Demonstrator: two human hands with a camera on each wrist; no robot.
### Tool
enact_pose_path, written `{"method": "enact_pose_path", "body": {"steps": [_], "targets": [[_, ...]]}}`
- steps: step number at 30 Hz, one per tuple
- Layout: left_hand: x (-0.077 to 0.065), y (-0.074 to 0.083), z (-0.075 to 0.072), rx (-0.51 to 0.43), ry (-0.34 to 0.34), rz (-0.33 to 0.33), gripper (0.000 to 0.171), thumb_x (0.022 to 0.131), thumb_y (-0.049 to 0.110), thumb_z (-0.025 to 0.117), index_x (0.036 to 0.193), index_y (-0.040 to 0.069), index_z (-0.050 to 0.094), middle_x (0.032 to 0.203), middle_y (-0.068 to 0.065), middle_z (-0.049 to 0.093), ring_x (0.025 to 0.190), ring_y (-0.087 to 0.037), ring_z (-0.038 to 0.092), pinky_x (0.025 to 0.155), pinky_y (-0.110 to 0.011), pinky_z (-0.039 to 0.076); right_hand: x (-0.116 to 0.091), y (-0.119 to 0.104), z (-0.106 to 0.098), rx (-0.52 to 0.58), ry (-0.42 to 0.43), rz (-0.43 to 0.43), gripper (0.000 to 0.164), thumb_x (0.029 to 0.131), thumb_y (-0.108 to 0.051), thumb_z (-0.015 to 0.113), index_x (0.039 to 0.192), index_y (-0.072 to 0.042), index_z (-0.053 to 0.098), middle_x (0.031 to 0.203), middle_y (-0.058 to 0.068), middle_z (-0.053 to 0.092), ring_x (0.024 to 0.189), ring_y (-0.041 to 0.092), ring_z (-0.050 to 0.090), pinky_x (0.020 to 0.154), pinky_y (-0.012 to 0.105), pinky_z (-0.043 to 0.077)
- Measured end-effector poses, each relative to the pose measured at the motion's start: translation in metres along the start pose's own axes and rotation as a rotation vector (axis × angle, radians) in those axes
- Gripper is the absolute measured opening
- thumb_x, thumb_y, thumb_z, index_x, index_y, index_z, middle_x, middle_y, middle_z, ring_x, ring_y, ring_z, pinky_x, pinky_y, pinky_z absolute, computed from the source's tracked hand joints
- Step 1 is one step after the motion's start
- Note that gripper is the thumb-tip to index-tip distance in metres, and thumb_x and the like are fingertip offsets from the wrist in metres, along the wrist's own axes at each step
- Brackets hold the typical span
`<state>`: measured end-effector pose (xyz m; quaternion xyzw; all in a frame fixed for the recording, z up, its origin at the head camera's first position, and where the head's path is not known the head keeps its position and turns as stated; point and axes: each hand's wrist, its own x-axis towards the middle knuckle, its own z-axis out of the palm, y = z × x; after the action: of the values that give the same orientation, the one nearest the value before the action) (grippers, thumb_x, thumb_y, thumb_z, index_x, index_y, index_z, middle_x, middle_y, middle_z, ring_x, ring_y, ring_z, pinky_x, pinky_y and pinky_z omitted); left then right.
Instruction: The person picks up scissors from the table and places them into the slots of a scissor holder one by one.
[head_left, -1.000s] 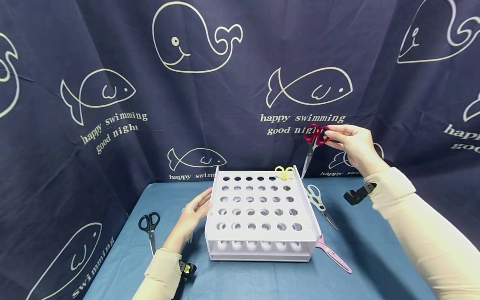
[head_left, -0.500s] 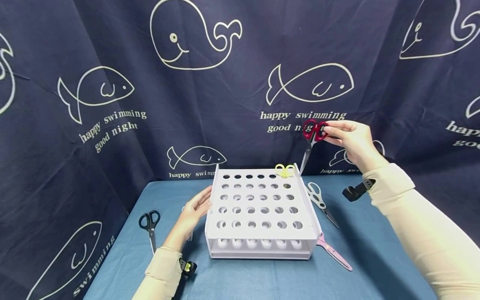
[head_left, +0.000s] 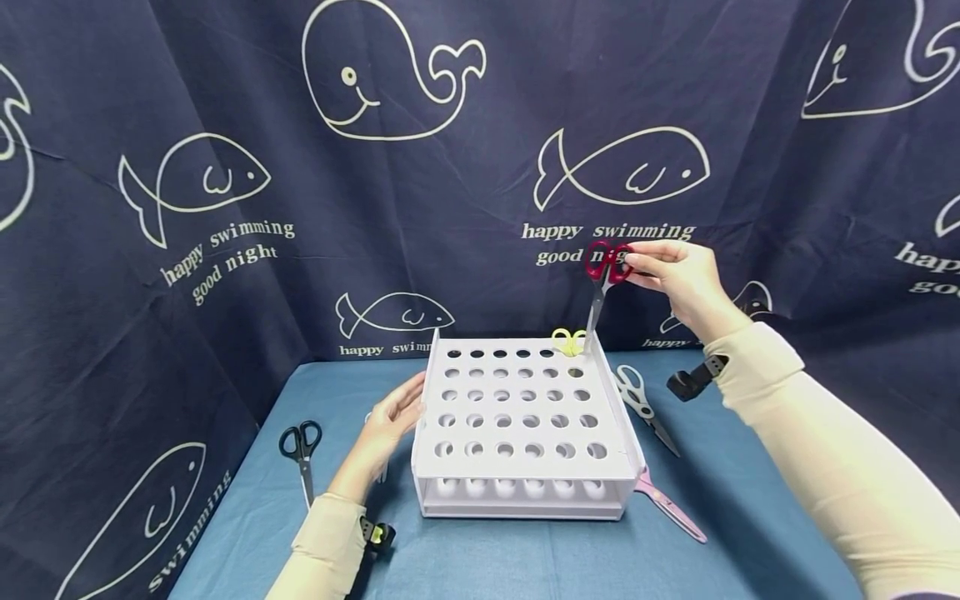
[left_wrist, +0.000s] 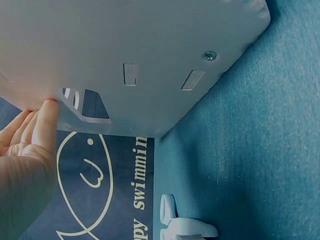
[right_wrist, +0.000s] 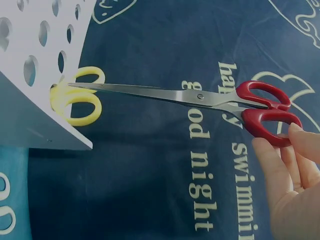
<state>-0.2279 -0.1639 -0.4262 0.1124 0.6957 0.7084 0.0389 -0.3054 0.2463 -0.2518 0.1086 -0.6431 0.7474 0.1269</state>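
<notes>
Premises: a curtained-off tabletop station. Navy fabric (head_left: 495, 183) printed with whales, fish and the words "happy swimming good night" hangs behind the white rack (head_left: 519, 467) and to both sides of it; blue cloth (head_left: 517, 558) is spread beneath the rack. Whether a home, office or workshop lies beyond cannot be determined.

The left arm (head_left: 322, 542) comes from the bottom edge, covered by a cream sleeve (head_left: 324, 533) until the wrist. The left hand (head_left: 386, 429) is low, and its fingers (left_wrist: 46, 122) are extended, lying close to each other. The right arm (head_left: 832, 467) reaches upward and inward from the lower right corner. The right hand (head_left: 684, 279) is clearly higher than the left one; its wrist bends inward, and the fingertips form a narrow pinch.
</notes>
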Motion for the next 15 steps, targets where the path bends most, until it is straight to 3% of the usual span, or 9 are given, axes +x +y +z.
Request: {"method": "enact_pose_path", "body": {"steps": [4,15], "targets": [[0.001,-0.001,0.001,-0.002,0.000,-0.001,0.054,0.098,0.013,0.054,0.149,0.008,0.036,0.153,-0.015,0.038,0.140,-0.027,0.039,0.107,-0.039,0.044,0.000,0.002,0.006,-0.024,-0.002,-0.002,0.014,0.083,0.002,0.072,0.090,-0.009,0.077,0.083,-0.003,0.075,0.076,0.008,0.071,0.069,0.025,0.060],[0.001,-0.001,0.000,-0.004,0.002,0.000,0.054,0.098,0.012,0.054,0.149,0.008,0.036,0.153,-0.015,0.038,0.139,-0.028,0.040,0.100,-0.026,0.049,0.004,0.004,0.016,-0.005,-0.013,-0.002,0.016,0.084,0.007,0.069,0.089,-0.007,0.076,0.082,-0.002,0.075,0.075,0.007,0.070,0.070,0.026,0.060]]}}
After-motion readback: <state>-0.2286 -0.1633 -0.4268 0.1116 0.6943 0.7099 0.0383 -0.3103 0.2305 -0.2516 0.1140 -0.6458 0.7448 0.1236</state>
